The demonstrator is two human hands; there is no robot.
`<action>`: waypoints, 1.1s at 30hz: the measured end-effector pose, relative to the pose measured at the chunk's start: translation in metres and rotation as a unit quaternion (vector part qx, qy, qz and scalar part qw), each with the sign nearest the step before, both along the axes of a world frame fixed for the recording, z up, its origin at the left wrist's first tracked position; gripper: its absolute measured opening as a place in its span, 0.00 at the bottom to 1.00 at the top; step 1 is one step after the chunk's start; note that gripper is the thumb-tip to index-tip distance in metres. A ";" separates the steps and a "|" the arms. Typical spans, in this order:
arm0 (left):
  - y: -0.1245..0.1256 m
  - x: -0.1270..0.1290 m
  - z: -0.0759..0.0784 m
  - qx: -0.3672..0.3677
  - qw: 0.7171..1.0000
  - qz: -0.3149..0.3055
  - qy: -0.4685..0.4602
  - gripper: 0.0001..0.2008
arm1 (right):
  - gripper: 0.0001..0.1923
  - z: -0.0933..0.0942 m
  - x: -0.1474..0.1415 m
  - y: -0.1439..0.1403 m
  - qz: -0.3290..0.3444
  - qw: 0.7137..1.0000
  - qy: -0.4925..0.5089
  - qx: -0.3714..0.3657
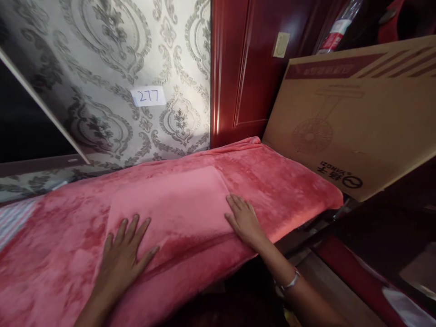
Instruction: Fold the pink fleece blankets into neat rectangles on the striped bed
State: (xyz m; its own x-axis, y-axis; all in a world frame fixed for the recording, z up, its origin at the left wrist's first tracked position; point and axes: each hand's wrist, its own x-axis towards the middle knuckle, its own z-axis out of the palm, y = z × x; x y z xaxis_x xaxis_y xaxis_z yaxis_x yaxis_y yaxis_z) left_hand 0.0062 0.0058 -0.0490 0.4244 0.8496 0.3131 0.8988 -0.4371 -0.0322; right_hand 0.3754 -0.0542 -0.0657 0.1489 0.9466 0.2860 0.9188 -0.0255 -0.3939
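Observation:
A pink plush blanket (279,181) is spread over a long narrow surface against the wall. On it, a lighter pink rectangular area (170,200) looks smooth; I cannot tell whether it is a separate folded cloth or part of the blanket. My left hand (124,256) rests palm down at its lower left, fingers spread. At its right edge lies my right hand (245,222), flat with the fingers stretched out. Neither hand holds anything. Just below the lighter area, a long crease runs between the hands.
A large cardboard box (340,118) with a fan drawing stands at the right, a plastic bottle (337,34) behind it. A dark screen (30,113) is at the left. Patterned wallpaper (102,59) bears a paper marked 277 (149,96). Striped cloth (15,220) shows at the left edge.

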 end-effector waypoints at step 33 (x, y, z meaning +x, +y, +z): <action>0.002 -0.001 0.004 -0.020 1.000 0.008 0.013 0.33 | 0.10 -0.009 -0.011 -0.047 -0.051 0.901 0.381 0.202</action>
